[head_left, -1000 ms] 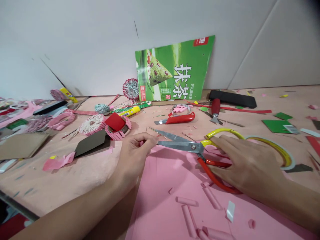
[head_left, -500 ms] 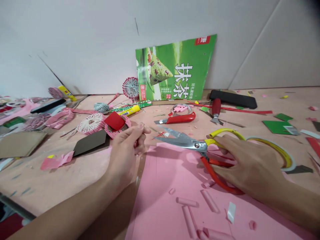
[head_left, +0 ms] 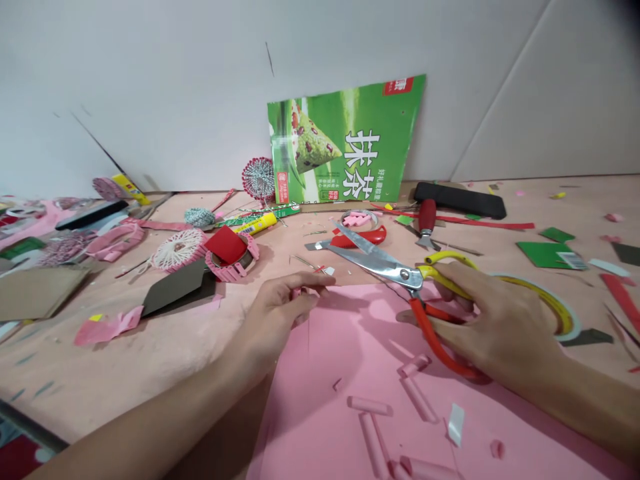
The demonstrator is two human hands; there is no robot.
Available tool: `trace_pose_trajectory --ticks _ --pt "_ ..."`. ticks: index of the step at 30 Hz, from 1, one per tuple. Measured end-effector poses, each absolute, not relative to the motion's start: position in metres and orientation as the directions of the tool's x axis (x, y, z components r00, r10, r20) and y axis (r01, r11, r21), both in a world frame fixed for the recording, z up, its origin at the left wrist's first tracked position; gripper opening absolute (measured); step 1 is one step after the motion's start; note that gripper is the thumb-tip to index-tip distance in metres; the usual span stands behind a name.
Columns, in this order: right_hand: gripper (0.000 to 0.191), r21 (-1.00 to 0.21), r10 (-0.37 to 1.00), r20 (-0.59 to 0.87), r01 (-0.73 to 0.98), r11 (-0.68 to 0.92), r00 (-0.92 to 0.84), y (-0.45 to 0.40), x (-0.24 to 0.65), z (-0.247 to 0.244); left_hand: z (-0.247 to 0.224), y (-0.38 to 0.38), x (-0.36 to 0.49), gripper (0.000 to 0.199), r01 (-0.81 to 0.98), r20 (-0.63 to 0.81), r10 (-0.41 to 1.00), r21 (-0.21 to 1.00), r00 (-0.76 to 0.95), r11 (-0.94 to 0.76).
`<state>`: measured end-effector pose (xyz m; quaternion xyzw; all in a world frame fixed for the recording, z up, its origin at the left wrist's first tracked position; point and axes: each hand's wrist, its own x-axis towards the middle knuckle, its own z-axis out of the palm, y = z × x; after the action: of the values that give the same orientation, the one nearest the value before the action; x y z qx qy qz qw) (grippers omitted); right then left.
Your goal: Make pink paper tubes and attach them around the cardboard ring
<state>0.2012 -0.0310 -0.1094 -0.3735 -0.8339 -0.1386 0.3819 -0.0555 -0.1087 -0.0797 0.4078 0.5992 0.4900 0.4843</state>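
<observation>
My right hand (head_left: 500,313) grips a pair of scissors (head_left: 405,275) with one yellow handle loop and one red one. Their blades stand slightly apart and point left, above the far edge of a large pink paper sheet (head_left: 350,340). My left hand (head_left: 283,310) hovers over or touches that sheet's far left corner; which of the two I cannot tell. Its index finger reaches forward with the thumb a little apart below, and nothing shows between them. On the sheet lie several rolled pink paper tubes (head_left: 370,405) and a small white strip (head_left: 456,425).
Behind the scissors lie a red utility knife (head_left: 363,238) and a red-handled scraper (head_left: 427,217). A green printed card (head_left: 320,160) leans on the white wall. Left are a pink ring with a red square (head_left: 227,245) and dark card (head_left: 175,290). Right is a tape roll (head_left: 565,313).
My left hand has moved right and down from a pinch behind the sheet to its corner, its fingers parting. The scissors have turned so their tips point further away.
</observation>
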Motion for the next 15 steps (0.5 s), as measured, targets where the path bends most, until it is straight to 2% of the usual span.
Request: trace_pose_trajectory --ticks 4,7,10,12,15 --pt "0.051 -0.075 0.529 0.733 0.722 0.687 -0.427 -0.0298 0.2032 -0.1102 -0.0745 -0.1096 -0.0522 0.027 0.048 -0.203 0.97 0.976 -0.13 0.211" --pt "0.043 -0.086 0.54 0.726 0.723 0.686 -0.426 -0.029 0.2043 -0.1122 -0.0725 -0.1108 -0.0499 0.022 0.082 -0.238 0.97 0.967 -0.055 0.242" --pt "0.035 -0.099 0.555 0.713 0.722 0.685 -0.429 -0.029 0.2043 -0.1135 -0.0731 -0.1116 -0.0484 0.021 0.098 -0.248 0.967 0.963 -0.056 0.252" --pt "0.033 -0.099 0.547 0.719 0.715 0.692 -0.429 -0.0293 0.2038 -0.1131 -0.0739 -0.1115 -0.0481 0.022 0.047 -0.253 0.962 0.965 -0.099 0.259" --pt "0.034 -0.094 0.531 0.734 0.71 0.698 -0.424 -0.0296 0.2026 -0.1103 -0.0739 -0.1097 -0.0478 0.018 -0.178 -0.258 0.957 0.956 -0.132 0.234"
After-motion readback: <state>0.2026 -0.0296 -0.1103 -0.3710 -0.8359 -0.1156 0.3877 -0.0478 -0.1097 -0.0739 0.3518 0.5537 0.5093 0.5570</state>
